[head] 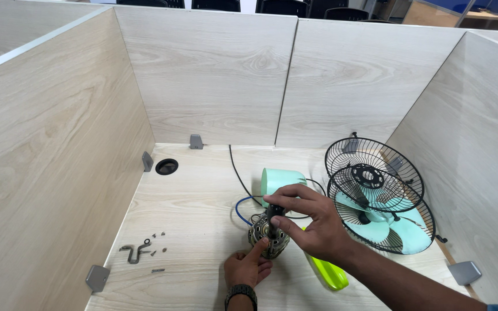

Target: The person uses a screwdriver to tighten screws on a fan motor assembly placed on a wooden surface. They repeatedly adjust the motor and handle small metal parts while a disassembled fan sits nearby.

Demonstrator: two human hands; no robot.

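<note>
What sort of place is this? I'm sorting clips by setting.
Probably an office desk cubicle: wood partitions round a desk with a cable hole, chairs beyond.

No packages, labels, signs or screens are to be seen anywhere in the view.
</note>
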